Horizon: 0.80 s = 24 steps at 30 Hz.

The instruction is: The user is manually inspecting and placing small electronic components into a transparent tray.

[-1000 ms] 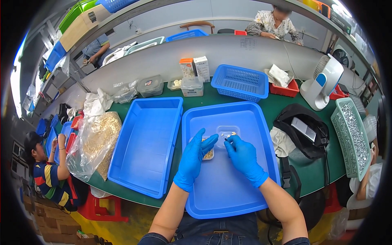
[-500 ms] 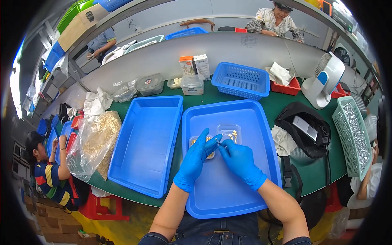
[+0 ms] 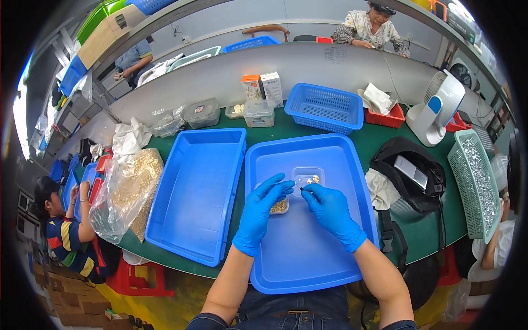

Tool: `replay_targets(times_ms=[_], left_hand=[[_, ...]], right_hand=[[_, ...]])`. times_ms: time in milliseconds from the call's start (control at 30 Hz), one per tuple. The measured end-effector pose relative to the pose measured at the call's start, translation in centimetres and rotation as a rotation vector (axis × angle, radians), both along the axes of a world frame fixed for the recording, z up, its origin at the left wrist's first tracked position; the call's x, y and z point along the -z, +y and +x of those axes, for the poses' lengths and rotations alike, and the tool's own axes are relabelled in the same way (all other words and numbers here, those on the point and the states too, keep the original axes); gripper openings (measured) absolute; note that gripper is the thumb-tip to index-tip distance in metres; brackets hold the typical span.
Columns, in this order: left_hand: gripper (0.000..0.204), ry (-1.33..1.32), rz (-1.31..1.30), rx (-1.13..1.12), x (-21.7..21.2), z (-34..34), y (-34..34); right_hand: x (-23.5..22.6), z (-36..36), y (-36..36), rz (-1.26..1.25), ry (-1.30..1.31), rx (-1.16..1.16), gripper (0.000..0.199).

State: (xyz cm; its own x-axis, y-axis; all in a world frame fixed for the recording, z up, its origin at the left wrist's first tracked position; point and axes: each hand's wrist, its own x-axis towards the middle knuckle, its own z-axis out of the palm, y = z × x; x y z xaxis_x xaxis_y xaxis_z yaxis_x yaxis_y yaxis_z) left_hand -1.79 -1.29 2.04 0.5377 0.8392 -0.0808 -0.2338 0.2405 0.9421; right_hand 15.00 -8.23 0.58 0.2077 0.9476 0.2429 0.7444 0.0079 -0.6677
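Note:
Both hands wear blue gloves and meet over the large blue tray (image 3: 313, 264) in front of me. The fingers of my left hand (image 3: 257, 212) are bent, with their tips pinched toward the right. My right hand (image 3: 333, 215) pinches from the other side, thumb and finger pressed together. Something tiny shows between the two sets of fingertips, too small to name. Just beyond them, a clear plastic tub (image 3: 308, 170) holds a few small gold-coloured pieces (image 3: 313, 180). A second tub of small gold-coloured pieces (image 3: 280, 207) is mostly hidden behind my left hand.
To the left lie another blue tray (image 3: 192, 192) and a clear bag of gold-coloured parts (image 3: 146, 187). Behind stand a blue basket (image 3: 324, 104) and lidded boxes (image 3: 258, 114). A black bag (image 3: 412, 170) and a green basket of silvery parts (image 3: 477, 181) are right. Co-workers sit around.
My right hand has shifted slightly right and turned. My left fingers have bent over more, and the fingertips still meet. More of the tub behind my left hand is covered.

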Motion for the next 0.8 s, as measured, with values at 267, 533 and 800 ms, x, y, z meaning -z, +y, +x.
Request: replay_targets(times_ms=[267, 533, 800], left_hand=[[0.019, 0.223, 0.089, -0.022, 0.3, -0.4, 0.4], [0.016, 0.186, 0.116, -0.028, 0.0, -0.1, 0.0], [0.014, 0.200, 0.081, -0.006, 0.0, -0.1, -0.1]], right_hand=[[-0.9, -0.3, -0.5, 0.025, 0.177, -0.110, 0.019], [-0.9, 0.0, -0.5, 0.039, 0.162, -0.111, 0.019], [-1.7, -0.8, -0.5, 0.156, 0.273, -0.068, 0.012]])
